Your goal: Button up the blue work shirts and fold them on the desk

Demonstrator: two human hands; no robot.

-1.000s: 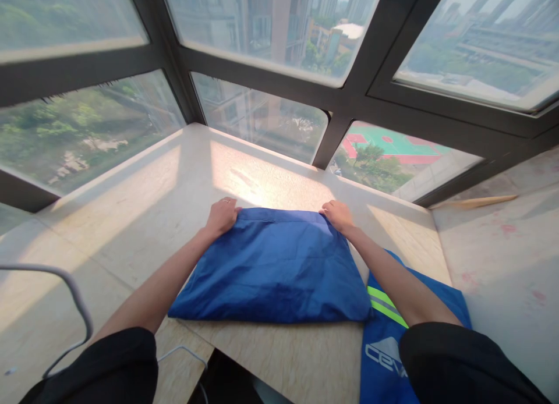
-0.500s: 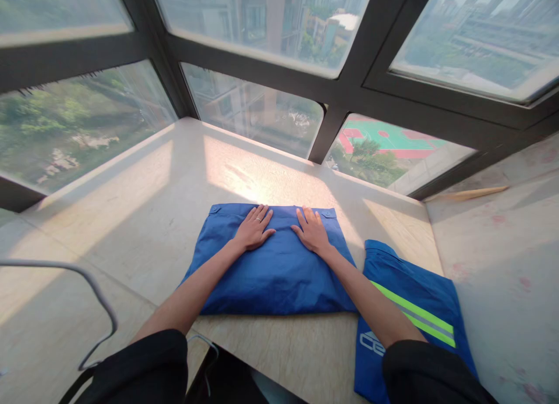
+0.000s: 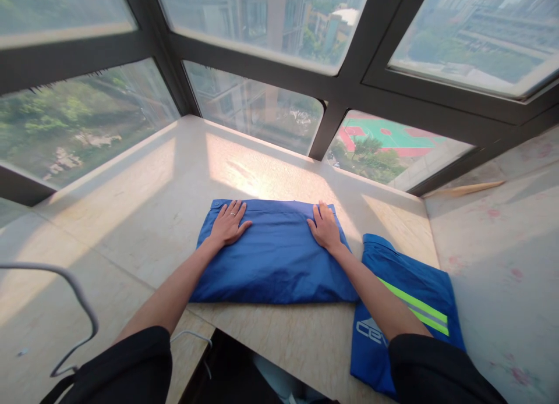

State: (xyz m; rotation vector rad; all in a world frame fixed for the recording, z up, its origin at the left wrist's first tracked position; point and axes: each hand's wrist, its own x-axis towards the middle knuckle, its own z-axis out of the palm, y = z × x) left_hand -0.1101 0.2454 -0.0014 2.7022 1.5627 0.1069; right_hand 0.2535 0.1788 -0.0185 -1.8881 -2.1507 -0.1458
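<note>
A folded blue garment [image 3: 275,252] lies flat on the pale stone ledge in front of me, its buttoned hem on the far side. My left hand [image 3: 227,222] rests palm down near its far left corner, fingers spread and a ring on one finger. Close to the far right corner, my right hand [image 3: 325,226] lies flat on the same cloth with the fingers apart. Both hands touch the fabric without gripping it. To the right sits a second folded blue garment [image 3: 406,270] with a yellow-green and grey stripe, partly covered by my right forearm.
The stone ledge [image 3: 144,229] runs up to dark-framed windows [image 3: 262,55]. A grey cable [image 3: 82,293] curves over the left side. A dark recess [image 3: 231,375] opens below the ledge's near edge. A flower-patterned wall [image 3: 502,276] stands on the right.
My hands have slid apart over the garment, the left one toward the left corner and the right one toward the right corner. The cloth looks smoother.
</note>
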